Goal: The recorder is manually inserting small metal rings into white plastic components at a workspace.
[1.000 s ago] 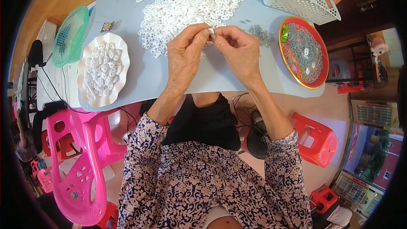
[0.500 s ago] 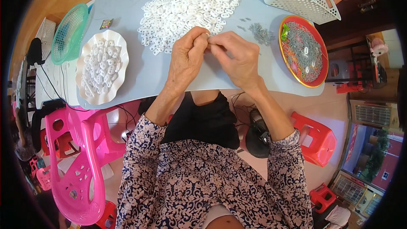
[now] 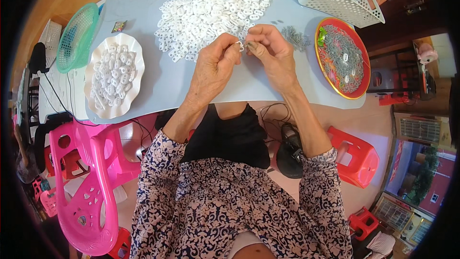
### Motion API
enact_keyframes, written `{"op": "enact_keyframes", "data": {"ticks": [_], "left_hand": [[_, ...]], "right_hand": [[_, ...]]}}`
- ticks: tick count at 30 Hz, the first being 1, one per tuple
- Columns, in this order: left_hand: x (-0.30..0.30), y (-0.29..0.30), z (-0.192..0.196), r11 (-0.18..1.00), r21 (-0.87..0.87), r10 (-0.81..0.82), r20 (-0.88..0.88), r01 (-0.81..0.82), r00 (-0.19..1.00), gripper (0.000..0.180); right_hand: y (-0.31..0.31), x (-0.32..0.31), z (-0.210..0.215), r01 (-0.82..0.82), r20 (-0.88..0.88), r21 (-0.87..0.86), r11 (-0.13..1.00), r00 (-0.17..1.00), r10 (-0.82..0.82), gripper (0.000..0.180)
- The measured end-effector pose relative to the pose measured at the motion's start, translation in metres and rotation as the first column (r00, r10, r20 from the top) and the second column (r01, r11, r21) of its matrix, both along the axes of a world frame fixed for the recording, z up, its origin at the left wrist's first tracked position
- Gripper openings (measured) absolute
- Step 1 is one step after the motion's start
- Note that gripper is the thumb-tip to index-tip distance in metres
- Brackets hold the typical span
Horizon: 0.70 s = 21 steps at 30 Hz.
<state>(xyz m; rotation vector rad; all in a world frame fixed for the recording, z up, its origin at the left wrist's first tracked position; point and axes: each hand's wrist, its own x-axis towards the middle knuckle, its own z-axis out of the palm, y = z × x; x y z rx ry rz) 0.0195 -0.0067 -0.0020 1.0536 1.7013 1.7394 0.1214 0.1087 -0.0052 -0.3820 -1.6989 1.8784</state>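
My left hand (image 3: 214, 67) pinches a small white oval plastic piece with holes (image 3: 240, 45) between thumb and forefinger, above the table's near edge. Close beside it, my right hand (image 3: 274, 56) has its thumb pressed against the curled fingers; whatever lies in that pinch is too small to make out. Beyond both hands spreads a large heap of white oval pieces (image 3: 211, 9). A small pile of thin grey metal parts (image 3: 294, 38) lies to the right of my right hand.
A scalloped white dish (image 3: 138, 74) of similar pieces stands left. On the right are a red plate with a gold rim (image 3: 320, 60), full of grey metal parts, and a pale perforated basket (image 3: 330, 7). A green basket (image 3: 64, 50) and pink chair (image 3: 108, 211) stand left.
My hands have drawn slightly apart, with the right fingers lifted away from the left. The white piece in my left fingertips now shows more plainly.
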Motion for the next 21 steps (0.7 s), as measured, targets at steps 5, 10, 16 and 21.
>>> {"op": "enact_keyframes", "data": {"ticks": [5,10,16,21], "left_hand": [[0.0,0.0003,0.0012,0.999,-0.043,-0.007,0.009,0.007,1.0,0.012],[0.0013,0.001,-0.0004,1.0,-0.014,0.005,0.036,-0.005,0.999,0.013],[0.0016,0.0007,0.0017,0.999,-0.043,0.019,0.02,-0.018,1.0,0.013],[0.0029,0.0016,0.0025,0.999,-0.035,0.013,0.051,-0.012,0.999,0.013]], "right_hand": [[-0.0007,0.0009,0.0037,-0.034,-0.009,-0.037,0.999,0.999,0.034,0.024],[-0.0017,-0.0007,0.0009,0.019,-0.01,-0.044,0.999,1.0,-0.019,0.024],[-0.0036,0.0003,0.0031,0.031,-0.004,-0.001,1.0,1.0,-0.031,0.024],[-0.0039,0.0006,0.0024,0.032,-0.048,0.008,0.999,0.998,-0.032,0.023]]}}
